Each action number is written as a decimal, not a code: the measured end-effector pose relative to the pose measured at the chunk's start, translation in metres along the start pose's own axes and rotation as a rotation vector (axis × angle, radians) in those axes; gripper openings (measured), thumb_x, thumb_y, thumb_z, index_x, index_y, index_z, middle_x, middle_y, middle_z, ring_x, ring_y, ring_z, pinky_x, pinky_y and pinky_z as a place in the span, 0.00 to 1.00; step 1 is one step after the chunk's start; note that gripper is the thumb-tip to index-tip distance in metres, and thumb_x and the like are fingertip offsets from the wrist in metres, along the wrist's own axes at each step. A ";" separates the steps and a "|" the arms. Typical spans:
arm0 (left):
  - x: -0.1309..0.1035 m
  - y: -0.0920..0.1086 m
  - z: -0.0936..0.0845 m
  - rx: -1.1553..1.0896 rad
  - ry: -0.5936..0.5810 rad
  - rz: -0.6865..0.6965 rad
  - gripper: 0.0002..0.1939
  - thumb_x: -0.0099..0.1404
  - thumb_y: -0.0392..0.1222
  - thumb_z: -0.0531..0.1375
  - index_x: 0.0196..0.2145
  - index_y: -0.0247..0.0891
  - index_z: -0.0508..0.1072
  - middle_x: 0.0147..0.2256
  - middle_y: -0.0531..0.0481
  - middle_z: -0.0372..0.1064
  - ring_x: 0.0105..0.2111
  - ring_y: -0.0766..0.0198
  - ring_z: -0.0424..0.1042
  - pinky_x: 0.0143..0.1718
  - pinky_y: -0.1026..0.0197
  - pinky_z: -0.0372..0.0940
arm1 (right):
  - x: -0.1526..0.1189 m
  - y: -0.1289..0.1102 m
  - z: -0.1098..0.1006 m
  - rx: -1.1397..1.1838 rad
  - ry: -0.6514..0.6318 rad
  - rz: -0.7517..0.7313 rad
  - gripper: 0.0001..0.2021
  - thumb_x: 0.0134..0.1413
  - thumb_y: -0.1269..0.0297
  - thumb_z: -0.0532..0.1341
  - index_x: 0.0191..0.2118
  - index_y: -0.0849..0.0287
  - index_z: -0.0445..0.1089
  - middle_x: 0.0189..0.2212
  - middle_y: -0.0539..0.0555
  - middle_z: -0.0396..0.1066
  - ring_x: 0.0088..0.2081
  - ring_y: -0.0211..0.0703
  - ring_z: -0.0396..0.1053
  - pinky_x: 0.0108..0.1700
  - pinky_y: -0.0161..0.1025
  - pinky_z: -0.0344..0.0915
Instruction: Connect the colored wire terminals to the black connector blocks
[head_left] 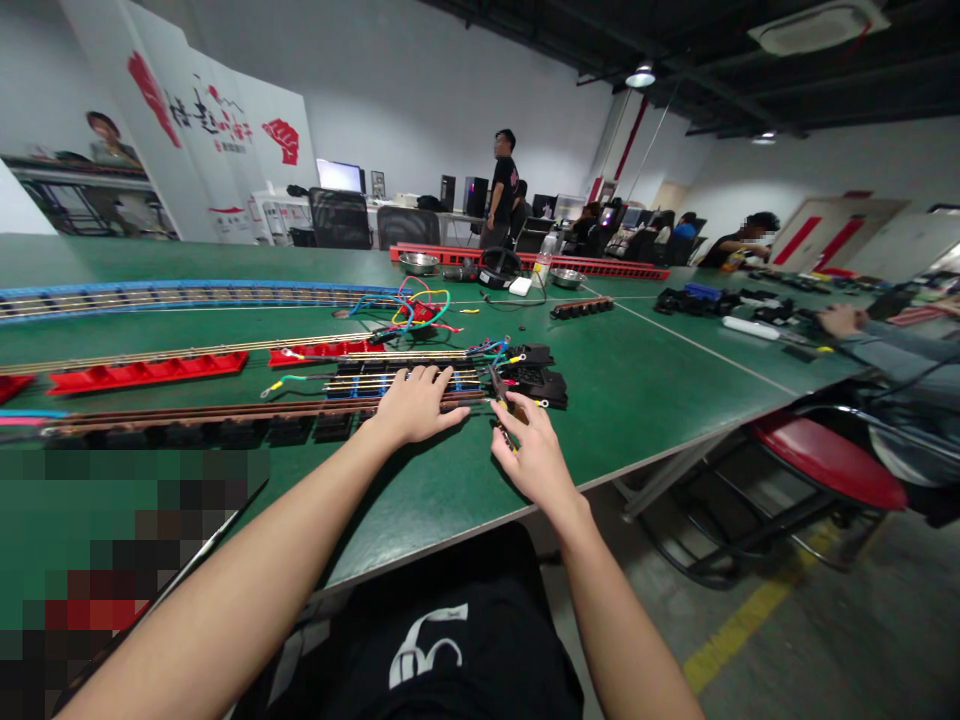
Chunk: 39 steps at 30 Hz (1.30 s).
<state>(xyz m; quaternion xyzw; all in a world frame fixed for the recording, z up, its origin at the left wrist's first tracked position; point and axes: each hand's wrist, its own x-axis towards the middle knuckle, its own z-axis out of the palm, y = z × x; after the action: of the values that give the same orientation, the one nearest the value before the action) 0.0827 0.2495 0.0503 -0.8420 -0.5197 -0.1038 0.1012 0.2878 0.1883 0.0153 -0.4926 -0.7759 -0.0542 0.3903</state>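
Item: rail assembly at centre frame, being worked by two bare hands
Left hand (415, 404), centre of frame: lying flat with fingers spread, pressing down on the brown rail strip (247, 410) and reaching onto the blue-and-black terminal block (405, 381) just above it
Right hand (534, 455), just right of centre: fingers closing in a pinch on a thin screwdriver (501, 395), its tip pointing up-frame toward the black connector cluster (536, 380)
Step, as judged: one hand is steadying the strip while the other is working a fastening at the strip's right end; the next move is calling for a steady tip on a small fitting, with the flat hand holding firm
Edges and room: the green table (645, 370) edge is running diagonally just below both wrists; open green surface is lying to the right of the cluster; loose coloured wires (420, 305) are crowding the area above; red rail pieces (150, 372) are sitting at left; a red chair (825, 460) is standing lower right
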 end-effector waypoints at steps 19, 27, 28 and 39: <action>0.000 0.000 0.000 0.006 -0.004 0.000 0.40 0.65 0.66 0.45 0.63 0.33 0.58 0.59 0.34 0.61 0.58 0.44 0.61 0.57 0.44 0.54 | 0.000 0.001 -0.001 0.004 0.001 -0.009 0.21 0.54 0.67 0.60 0.54 0.58 0.72 0.56 0.61 0.66 0.55 0.52 0.65 0.58 0.52 0.63; 0.001 0.001 -0.002 0.011 -0.011 -0.002 0.41 0.65 0.67 0.44 0.63 0.33 0.58 0.59 0.34 0.62 0.57 0.44 0.62 0.56 0.45 0.54 | 0.004 -0.005 -0.008 0.165 0.086 0.128 0.18 0.61 0.65 0.54 0.53 0.60 0.71 0.51 0.62 0.70 0.52 0.48 0.69 0.57 0.45 0.65; 0.001 0.001 -0.002 0.012 -0.009 -0.002 0.41 0.65 0.67 0.44 0.64 0.33 0.58 0.59 0.34 0.62 0.57 0.44 0.62 0.56 0.45 0.54 | 0.005 -0.005 -0.010 0.184 0.097 0.128 0.18 0.62 0.65 0.52 0.53 0.60 0.71 0.50 0.61 0.71 0.52 0.47 0.69 0.56 0.45 0.65; 0.001 0.001 -0.001 0.019 -0.018 -0.008 0.41 0.65 0.67 0.44 0.64 0.33 0.57 0.59 0.35 0.61 0.56 0.44 0.62 0.56 0.45 0.55 | 0.006 -0.001 -0.009 0.748 0.080 0.514 0.21 0.62 0.47 0.51 0.48 0.58 0.69 0.35 0.56 0.74 0.31 0.43 0.75 0.23 0.35 0.71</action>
<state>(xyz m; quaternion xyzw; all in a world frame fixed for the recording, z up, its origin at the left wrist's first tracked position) 0.0843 0.2492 0.0518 -0.8399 -0.5248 -0.0915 0.1040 0.2904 0.1878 0.0262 -0.4920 -0.5789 0.3093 0.5719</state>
